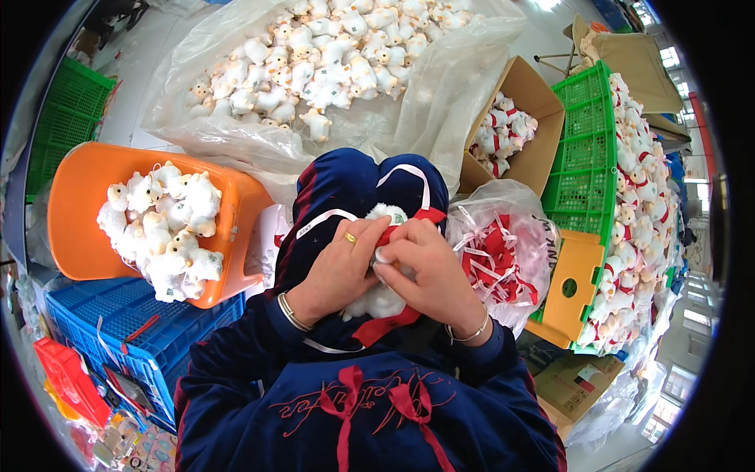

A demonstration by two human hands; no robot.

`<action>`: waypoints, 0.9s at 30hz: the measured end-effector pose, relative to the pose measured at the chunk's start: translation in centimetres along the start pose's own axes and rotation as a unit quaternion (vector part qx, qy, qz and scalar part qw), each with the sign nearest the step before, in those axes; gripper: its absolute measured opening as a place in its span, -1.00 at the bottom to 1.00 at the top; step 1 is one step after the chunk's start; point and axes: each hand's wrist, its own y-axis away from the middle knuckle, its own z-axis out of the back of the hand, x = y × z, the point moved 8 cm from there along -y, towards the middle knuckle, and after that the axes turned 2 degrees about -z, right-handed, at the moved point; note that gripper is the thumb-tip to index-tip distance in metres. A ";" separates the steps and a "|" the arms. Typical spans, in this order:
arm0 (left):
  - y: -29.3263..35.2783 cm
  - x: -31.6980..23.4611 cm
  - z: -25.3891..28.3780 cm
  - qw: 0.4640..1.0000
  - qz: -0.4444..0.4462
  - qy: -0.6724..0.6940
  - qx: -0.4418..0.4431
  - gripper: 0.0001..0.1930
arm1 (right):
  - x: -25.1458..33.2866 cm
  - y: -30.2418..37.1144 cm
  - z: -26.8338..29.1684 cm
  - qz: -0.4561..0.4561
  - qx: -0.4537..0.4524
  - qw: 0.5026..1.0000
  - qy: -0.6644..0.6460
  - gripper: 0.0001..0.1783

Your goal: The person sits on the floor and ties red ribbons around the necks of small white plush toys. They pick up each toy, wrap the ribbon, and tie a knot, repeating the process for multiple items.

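Red ribbon runs between your hands as you work it round a white plush toy held over your lap, just in front of your dark blue jacket. Your left hand, a ring on one finger, closes over the toy's upper side and pinches the ribbon near its neck; your right hand grips the toy from the other side, fingertips pressed to the same spot. The step in hand looks like tying or fastening the ribbon at the neck, and the next move would call for a steady pinch on both ends so the loop does not slip. An orange bin of bare white toys sits to your left on a blue crate; a clear bag of ribbons lies just beside your right hand, with a green crate of ribboned toys beyond it. A big plastic sheet ahead holds many more. Your fingers hide the knot itself, so whether it is tied cannot be told, and most of the toy's face is covered.
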 end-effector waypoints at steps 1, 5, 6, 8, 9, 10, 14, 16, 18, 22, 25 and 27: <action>0.1 0.1 -0.1 1.000 0.002 -0.001 0.006 -0.18 | 0.2 0.1 0.2 -0.025 0.014 0.996 -0.086 -0.81; 0.1 0.2 0.2 1.000 0.010 0.001 -0.003 -0.22 | -1.0 0.9 2.2 -0.033 -0.045 0.905 -0.421 -0.89; 0.3 0.4 0.1 1.000 0.011 -0.001 0.006 -0.23 | -0.9 0.3 3.3 0.023 -0.068 0.893 -0.444 -0.87; 0.1 0.3 0.3 0.999 0.021 0.018 0.020 -0.26 | -3.1 0.4 5.0 -0.021 -0.170 0.852 -0.495 -0.80; -0.1 0.2 0.6 0.998 0.029 0.041 0.023 -0.27 | -3.7 0.3 5.6 -0.027 -0.181 0.901 -0.393 -0.78; -0.3 0.2 0.9 0.997 0.039 0.066 0.025 -0.28 | -4.3 0.0 6.1 -0.033 -0.188 0.939 -0.286 -0.76; -1.0 1.1 1.8 0.993 0.029 0.115 0.005 -0.30 | -4.5 -2.1 3.5 -0.025 -0.033 0.992 -0.116 -0.71; -1.5 1.5 2.4 0.984 0.056 0.168 0.023 -0.41 | -4.5 -2.5 1.8 -0.052 0.077 0.992 -0.081 -0.70; -1.8 1.5 3.0 0.965 0.111 0.234 0.041 -0.46 | -5.2 -2.6 1.9 -0.072 0.080 0.993 -0.048 -0.73; -1.3 3.5 2.7 0.931 0.265 0.241 0.071 -0.47 | -6.2 -2.7 2.1 -0.131 0.050 0.988 -0.058 -0.75; -2.3 3.3 3.3 0.947 0.259 0.154 0.109 -0.49 | -7.0 -2.5 1.8 -0.179 0.023 0.978 -0.102 -0.74; -2.7 3.3 3.5 0.948 0.258 0.148 0.115 -0.50 | -7.6 -2.2 1.7 -0.205 0.005 0.969 -0.138 -0.72</action>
